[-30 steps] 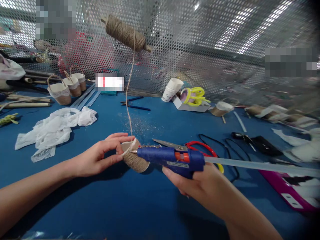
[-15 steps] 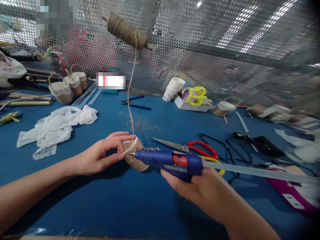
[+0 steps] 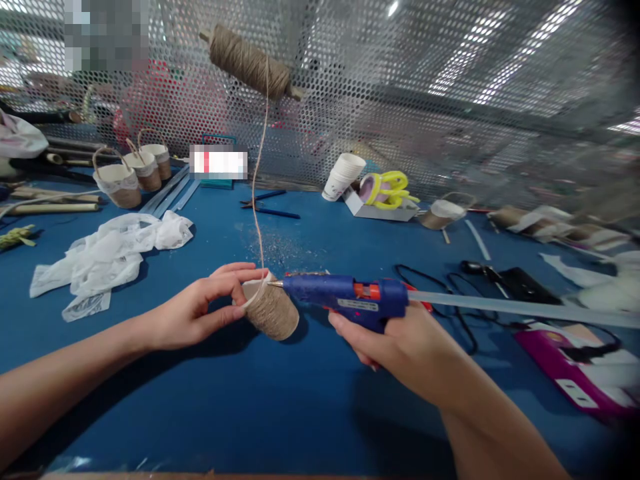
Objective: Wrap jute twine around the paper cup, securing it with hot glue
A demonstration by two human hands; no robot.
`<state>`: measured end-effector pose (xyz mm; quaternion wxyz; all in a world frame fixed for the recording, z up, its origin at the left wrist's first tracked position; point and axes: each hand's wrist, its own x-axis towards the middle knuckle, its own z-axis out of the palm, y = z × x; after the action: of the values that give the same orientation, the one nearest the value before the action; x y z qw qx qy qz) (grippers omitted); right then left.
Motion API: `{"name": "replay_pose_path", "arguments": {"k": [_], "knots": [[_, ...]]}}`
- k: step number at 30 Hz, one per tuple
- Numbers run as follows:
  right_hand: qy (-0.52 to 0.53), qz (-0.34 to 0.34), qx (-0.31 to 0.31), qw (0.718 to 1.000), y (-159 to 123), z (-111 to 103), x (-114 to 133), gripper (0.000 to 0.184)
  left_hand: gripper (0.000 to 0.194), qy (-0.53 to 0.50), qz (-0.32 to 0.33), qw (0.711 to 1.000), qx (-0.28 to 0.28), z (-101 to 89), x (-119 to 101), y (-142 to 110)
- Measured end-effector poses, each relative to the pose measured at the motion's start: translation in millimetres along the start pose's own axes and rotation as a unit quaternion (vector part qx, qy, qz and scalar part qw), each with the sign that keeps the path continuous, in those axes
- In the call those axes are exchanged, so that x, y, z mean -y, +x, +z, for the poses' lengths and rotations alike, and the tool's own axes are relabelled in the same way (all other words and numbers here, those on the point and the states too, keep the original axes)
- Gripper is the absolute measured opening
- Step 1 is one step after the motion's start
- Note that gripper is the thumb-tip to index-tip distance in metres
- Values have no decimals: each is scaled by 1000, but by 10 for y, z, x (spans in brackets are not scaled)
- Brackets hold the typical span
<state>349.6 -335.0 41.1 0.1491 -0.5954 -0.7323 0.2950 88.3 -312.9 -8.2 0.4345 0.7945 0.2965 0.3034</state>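
My left hand pinches the rim of a paper cup wrapped in jute twine, lying on its side on the blue table. A strand of twine rises from the cup to a spool hung on the mesh screen. My right hand grips a blue hot glue gun. Its metal nozzle touches the cup's rim beside my left fingertips. A clear glue stick juts out behind the gun to the right.
Crumpled white plastic lies at left, with small twine baskets and sticks behind it. Stacked white cups, yellow scissors on a box, black cables and a magenta board sit at right. A person sits behind the mesh.
The glue gun has risen and levelled, now covering the red scissors, and its nozzle moved up to the cup's rim. My left hand has stayed on the cup.
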Motion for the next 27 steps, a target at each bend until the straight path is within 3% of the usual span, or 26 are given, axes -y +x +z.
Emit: {"name": "replay_pose_path", "arguments": {"k": [5,18,23,27], "knots": [[49,37,6,998,37,-18,93,41,9,3,1,1000,-2,0,1,-6],[106,29,-3,994,88,-37,122,24,8,8,0,1000,-1,-8,2,-5],[157,-7,-6,987,182,-46,25,20,9,13,9,1000,1,-2,-7,-3],[267,26,-55,962,433,-73,-129,14,11,14,11,1000,4,-5,-12,5]]}}
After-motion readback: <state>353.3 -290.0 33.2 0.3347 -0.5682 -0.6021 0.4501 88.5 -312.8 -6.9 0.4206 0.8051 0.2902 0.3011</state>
